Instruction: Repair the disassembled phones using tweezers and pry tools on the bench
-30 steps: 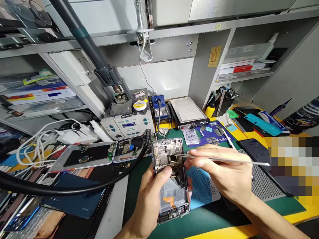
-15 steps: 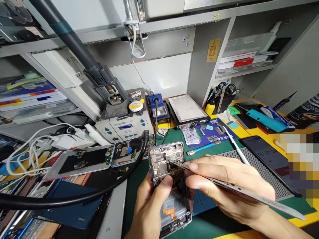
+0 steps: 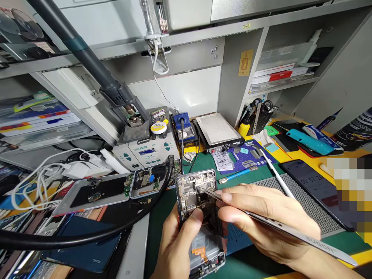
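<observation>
My left hand [image 3: 177, 244] grips an opened phone [image 3: 196, 193] with its back cover off, thumb lying across the bare circuit board. My right hand [image 3: 258, 221] pinches a pair of long metal tweezers [image 3: 279, 228] between thumb and fingers. The tweezer tips touch the upper part of the phone's board, near the camera area. The battery and an orange flex show below my thumb. Both hands hover over the green mat [image 3: 255, 259].
A hot-air rework station [image 3: 147, 149] with its black hose [image 3: 87, 232] stands behind. Two more opened phones [image 3: 116, 186] lie left. A heating plate [image 3: 217, 131], a tool holder [image 3: 258, 116], a dark phone [image 3: 316, 186], a white stylus and a blue-handled tool lie right.
The tweezers have swung from nearly level to slanting down to the lower right, their tips staying on the board. The phone sits slightly lower and nearer in view.
</observation>
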`<state>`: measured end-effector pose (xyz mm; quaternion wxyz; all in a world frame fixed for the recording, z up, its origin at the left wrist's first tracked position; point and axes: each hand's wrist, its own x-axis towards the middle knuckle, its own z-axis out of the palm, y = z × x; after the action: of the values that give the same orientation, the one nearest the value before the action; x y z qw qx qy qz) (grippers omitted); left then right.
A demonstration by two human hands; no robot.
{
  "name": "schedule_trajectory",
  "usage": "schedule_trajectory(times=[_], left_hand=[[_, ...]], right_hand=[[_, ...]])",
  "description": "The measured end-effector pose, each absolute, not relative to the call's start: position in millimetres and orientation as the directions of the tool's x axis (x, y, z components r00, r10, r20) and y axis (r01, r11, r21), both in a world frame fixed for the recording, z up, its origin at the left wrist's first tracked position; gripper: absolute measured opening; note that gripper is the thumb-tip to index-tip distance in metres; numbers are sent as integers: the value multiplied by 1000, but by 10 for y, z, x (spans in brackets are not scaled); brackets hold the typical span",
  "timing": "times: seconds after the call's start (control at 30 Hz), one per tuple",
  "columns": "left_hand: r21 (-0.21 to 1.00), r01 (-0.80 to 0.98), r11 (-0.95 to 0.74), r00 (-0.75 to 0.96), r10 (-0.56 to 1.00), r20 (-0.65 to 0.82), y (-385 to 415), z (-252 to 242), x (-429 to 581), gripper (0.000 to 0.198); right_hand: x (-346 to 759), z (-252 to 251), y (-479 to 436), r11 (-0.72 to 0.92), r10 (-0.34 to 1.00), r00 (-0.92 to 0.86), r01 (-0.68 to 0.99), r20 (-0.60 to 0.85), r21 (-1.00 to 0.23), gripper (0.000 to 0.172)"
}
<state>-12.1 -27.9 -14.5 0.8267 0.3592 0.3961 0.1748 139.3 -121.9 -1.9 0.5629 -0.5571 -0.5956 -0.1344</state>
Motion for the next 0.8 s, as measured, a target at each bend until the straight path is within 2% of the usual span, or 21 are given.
schedule_trajectory(times=[0.13,0.27,0.5,0.8], left_hand=[[717,18,697,621,554,-554,-310,-98,-97,77],[723,34,690,566,582,-583,-326,-94,-86,86],[717,58,694,619,538,-571,-267,-161,-67,80],[742,83,665,657,523,-543,-265,-169,-75,84]], right_hand=[[1386,-56,-1209,325,458,292,824,839,-464,27],[1407,-137,-1190,332,437,312,816,844,-474,36],[1433,-222,-1157,368,442,334,779,833,-508,37],[1451,-218,-1156,382,456,302,783,837,-491,34]])
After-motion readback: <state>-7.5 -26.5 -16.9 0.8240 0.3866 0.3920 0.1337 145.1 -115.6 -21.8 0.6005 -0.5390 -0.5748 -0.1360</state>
